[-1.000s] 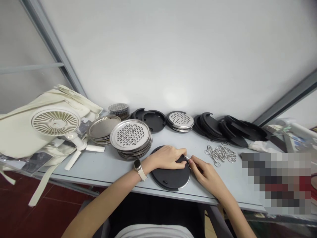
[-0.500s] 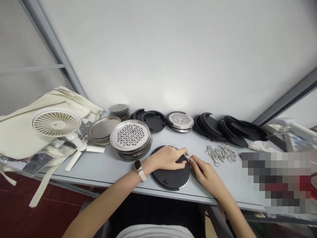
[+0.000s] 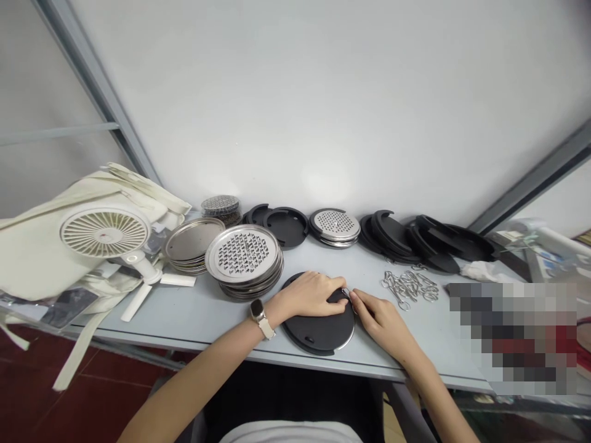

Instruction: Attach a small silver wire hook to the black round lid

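A black round plate (image 3: 318,335) lies on the table in front of me, with a thin metal rim showing at its lower right edge. My left hand (image 3: 318,293), with a watch on the wrist, rests across the plate and grips it. Its bent index finger and thumb are close around the plate's right edge. There, my right hand (image 3: 372,311) pinches a small silver metal piece (image 3: 346,293) against the plate; the fingers partly hide it. To the right lies a pile of small metal wire hooks with rings (image 3: 410,286).
Left of the plate stand a stack of metal grater discs (image 3: 244,253) and plain metal discs (image 3: 194,240). Black round holders (image 3: 394,237) and a perforated disc (image 3: 337,224) line the wall. A fan (image 3: 106,232) and pale bag (image 3: 41,246) occupy the left end.
My right fingers have shifted very slightly to the left along the plate's edge with the small metal piece. My left hand has stayed put on the plate.
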The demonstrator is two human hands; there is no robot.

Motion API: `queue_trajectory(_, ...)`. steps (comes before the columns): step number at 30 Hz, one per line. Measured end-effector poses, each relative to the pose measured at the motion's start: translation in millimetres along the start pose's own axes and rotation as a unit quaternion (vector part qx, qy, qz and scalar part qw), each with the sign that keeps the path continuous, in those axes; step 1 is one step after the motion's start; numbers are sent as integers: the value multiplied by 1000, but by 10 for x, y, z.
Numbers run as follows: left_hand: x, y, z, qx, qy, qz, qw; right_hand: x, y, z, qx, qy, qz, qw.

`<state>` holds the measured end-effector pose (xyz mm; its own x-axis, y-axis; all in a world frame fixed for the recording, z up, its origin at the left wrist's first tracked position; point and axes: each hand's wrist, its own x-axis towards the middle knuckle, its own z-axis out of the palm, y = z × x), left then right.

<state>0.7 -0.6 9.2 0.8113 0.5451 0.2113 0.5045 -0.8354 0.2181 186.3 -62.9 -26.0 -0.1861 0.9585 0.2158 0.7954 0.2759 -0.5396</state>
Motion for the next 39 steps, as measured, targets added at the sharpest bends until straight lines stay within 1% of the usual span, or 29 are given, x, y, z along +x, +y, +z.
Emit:
queue_trajectory(4,-3,-1,-6,-2,-2,6,1000,-26,7,13,0,-2,-9,1000)
queue_trajectory(8,-3,-7,-9,-15,0,20,1000,-38,7,34,7,5,3,1000)
queue_trajectory(12,0,-8,-11,-22,0,19,1000,-53,13,53,31,12,15,999)
queue_trajectory(24,-6,-33,23,-20,9,34,999,-66,2,38,34,-1,19,999)
queue_trajectory(29,-1,-34,16,-47,-1,28,998,-78,10,48,32,5,11,999)
queue_trajectory(34,-1,-41,6,-96,-3,36,995,-76,20,59,34,13,10,999)
queue_trajectory(39,-4,-44,4,-109,-5,30,994,-73,17,75,29,21,10,999)
